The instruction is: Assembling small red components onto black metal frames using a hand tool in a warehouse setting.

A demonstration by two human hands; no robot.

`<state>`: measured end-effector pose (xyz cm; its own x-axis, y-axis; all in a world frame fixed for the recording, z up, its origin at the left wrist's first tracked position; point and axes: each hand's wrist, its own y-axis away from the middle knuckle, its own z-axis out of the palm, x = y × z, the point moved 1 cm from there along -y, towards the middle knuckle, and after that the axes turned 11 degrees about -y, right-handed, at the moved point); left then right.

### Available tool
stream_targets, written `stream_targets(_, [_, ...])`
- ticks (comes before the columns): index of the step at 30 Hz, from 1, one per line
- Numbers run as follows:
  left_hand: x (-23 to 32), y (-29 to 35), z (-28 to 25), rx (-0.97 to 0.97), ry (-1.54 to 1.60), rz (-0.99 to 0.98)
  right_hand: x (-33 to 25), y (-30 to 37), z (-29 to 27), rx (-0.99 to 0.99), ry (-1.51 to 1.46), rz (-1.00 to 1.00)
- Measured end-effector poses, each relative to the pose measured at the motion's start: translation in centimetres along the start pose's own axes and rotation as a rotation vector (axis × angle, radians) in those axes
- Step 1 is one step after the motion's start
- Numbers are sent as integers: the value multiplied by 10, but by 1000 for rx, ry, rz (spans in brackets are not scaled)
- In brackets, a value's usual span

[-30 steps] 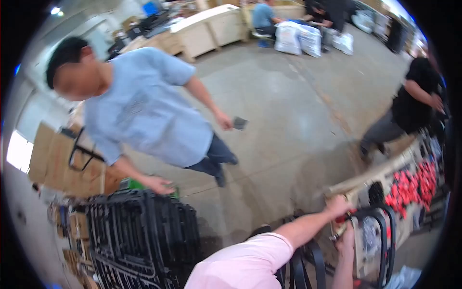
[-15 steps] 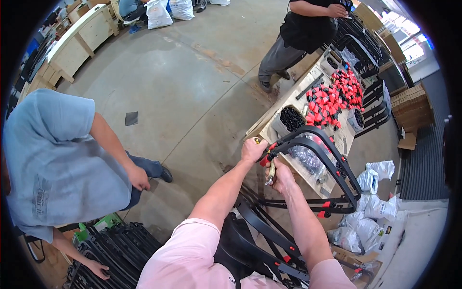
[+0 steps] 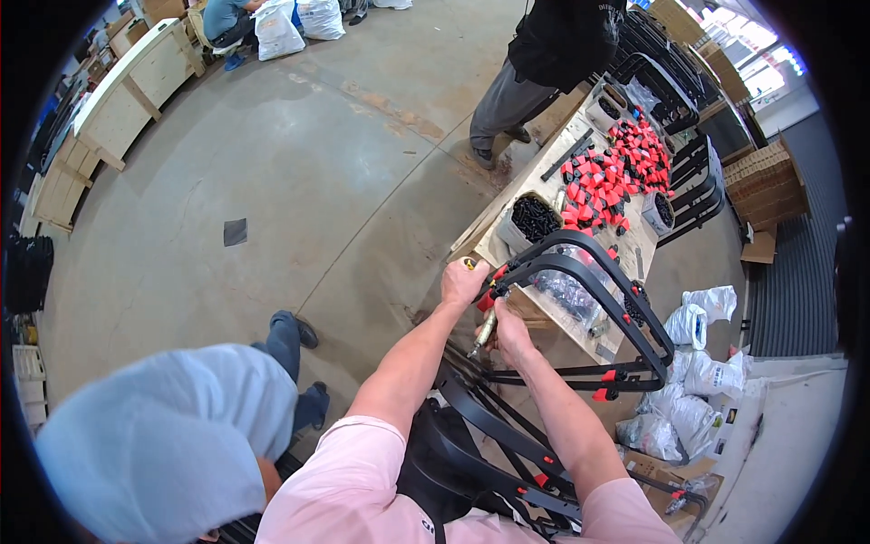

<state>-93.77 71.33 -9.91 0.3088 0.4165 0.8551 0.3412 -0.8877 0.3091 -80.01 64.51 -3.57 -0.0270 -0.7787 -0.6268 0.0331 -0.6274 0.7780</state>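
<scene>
Ahead of me is a black tubular frame [image 3: 594, 247] with curved bars and red plastic fittings. At its near left corner, my left hand [image 3: 464, 283] is closed in a fist around a handle with a yellow-and-black end [image 3: 469, 264]. Just right of and below it, my right hand [image 3: 513, 334] wraps around a pale cylindrical tool with a metal tip [image 3: 486, 328]. The upper end of that tool meets the corner by a red fitting [image 3: 486, 301]; the exact contact is hidden. More black frame bars [image 3: 494, 412] lie below my forearms.
A wooden table [image 3: 494, 247] holds a pile of red-and-black parts [image 3: 605, 186] and a tub of black pieces [image 3: 533, 219]. White bags [image 3: 698, 376] lie at the right. One person [image 3: 172, 435] bends close on my left; another [image 3: 544, 72] stands beyond the table.
The person on my left has bent down, head lowered toward me. My hands stay at the frame's corner, and the tool in my right hand has tilted slightly. The view has shifted a little.
</scene>
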Motion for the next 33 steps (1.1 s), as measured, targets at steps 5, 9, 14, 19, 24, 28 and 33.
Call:
stream_targets(5, [2,3,1,-5,50,17,2,-2,1,41,-70,-22])
stream_targets(9, [0,2,-1,6,76,41,-1,-2,3,35,-139,-3])
stream_targets(14, [1,0,-4,5,77,49,-8,-1,6,26,-186,75])
stream_targets(19, [11,3,6,-21,125,113,-13,3,-4,20,-236,88])
stream_targets(24, [-11,-3,4,31,113,127,-14,4,14,38,-345,117])
stream_targets(28, [-8,-1,4,7,105,129,-21,10,11,49,-315,110])
stream_targets(33, [-6,-3,5,30,140,148,-24,6,10,56,-322,167])
